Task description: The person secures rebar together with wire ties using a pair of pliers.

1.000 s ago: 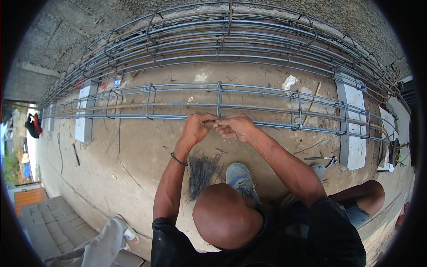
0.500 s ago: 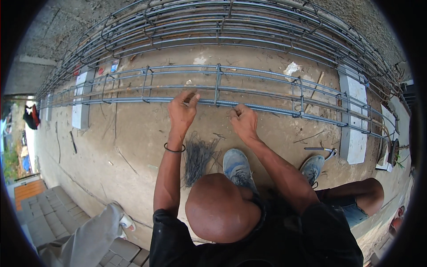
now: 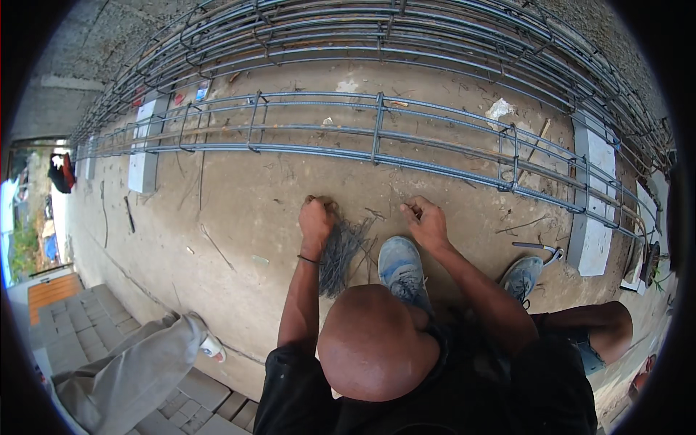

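Note:
My left hand is low at the top edge of a loose pile of thin grey tie wires, its fingers curled; what is in them is hidden. My right hand hovers right of the pile with fingers curled in a pinch; anything held is too small to make out. Beyond both hands, apart from them, a long steel rebar cage with square stirrups rests across pale support blocks. A hand tool with long handles lies on the floor to the right, near my shoe.
Several more rebar cages lie along the rough wall at the back. Another person's leg in grey trousers is at the lower left, by stacked pavers. A dark bag is at the far left; wire scraps dot the concrete floor.
Both hands have let go of the nearest cage's lower bars, separated and moved down toward me, the left one to the wire pile, the right one further right of it.

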{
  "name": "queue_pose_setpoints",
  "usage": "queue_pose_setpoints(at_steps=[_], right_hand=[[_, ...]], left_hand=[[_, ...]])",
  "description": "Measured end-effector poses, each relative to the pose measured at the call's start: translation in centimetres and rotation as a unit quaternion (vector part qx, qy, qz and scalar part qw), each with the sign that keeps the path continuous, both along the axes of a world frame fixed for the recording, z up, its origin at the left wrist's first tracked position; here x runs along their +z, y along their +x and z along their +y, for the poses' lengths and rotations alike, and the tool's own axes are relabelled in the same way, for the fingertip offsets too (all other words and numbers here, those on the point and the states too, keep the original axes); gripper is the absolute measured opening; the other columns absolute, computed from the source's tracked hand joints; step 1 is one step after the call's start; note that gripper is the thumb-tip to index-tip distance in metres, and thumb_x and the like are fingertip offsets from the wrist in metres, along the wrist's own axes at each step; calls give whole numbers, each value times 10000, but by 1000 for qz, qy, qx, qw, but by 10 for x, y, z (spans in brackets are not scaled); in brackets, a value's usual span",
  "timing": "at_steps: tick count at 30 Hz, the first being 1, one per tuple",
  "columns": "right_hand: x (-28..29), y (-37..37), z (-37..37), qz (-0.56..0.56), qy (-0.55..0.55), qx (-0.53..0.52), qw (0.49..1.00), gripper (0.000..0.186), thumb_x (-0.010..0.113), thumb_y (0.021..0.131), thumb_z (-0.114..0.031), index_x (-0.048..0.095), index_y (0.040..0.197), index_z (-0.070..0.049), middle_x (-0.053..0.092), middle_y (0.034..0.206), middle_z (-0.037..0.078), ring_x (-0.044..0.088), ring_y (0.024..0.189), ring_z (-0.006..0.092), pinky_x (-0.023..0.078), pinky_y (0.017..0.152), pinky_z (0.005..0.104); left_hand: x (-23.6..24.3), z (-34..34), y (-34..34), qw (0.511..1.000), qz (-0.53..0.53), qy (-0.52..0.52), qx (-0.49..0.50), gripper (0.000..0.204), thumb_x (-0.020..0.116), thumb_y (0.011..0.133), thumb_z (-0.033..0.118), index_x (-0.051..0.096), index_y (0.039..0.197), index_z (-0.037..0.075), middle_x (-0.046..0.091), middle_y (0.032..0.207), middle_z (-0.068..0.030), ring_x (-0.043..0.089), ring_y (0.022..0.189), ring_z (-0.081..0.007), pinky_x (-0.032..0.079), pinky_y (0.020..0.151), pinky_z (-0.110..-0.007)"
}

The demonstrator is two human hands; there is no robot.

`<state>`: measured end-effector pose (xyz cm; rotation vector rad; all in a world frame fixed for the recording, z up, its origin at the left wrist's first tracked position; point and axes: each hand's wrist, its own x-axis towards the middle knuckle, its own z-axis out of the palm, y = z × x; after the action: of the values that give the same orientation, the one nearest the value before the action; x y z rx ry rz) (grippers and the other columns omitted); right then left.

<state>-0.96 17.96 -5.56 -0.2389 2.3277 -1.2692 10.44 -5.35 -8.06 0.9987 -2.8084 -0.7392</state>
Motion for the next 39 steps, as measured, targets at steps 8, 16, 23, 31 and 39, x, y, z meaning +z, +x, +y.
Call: queue_pose_setpoints(at_steps=[8,16,23,31,39], right_hand=[[56,-5,-23,16,-83,151,985,234,682,829,-202,647,963,-13,659,911,141,648,779,201,512,673,309],[147,-5,-83,231,-320,232,889,377,659,845,-279,586,1116,-26,636,1025,155,635,876,309,508,739,370],[64,-13,-35,-13,-171,107,979,172,591,899,-121,645,994,11,652,851,103,593,783,152,470,708,290],[13,-6,-46,-190,-184,-34,964,166,613,890,-120,648,1012,-13,635,801,65,564,643,123,460,597,282],[-14,15,-121,-273,-439,-275,810,140,636,889,-135,658,1001,-53,598,745,-10,518,612,69,410,531,205]], left_hand=[[87,-19,19,941,303,20,152,63,587,898,70,556,871,22,614,751,-78,573,673,-116,472,604,-253],[222,18,-20,846,482,173,147,130,599,902,97,535,881,-14,639,764,-136,625,653,-170,514,545,-256],[116,30,-57,950,228,209,40,127,630,871,97,644,929,-15,664,860,-116,630,722,-168,500,557,-270],[94,5,-97,981,188,41,-2,110,639,787,62,680,887,41,643,919,-157,563,873,-351,447,785,-401],[94,-2,-126,977,65,-93,-183,104,677,794,107,706,877,52,676,863,-138,606,875,-311,467,769,-378]])
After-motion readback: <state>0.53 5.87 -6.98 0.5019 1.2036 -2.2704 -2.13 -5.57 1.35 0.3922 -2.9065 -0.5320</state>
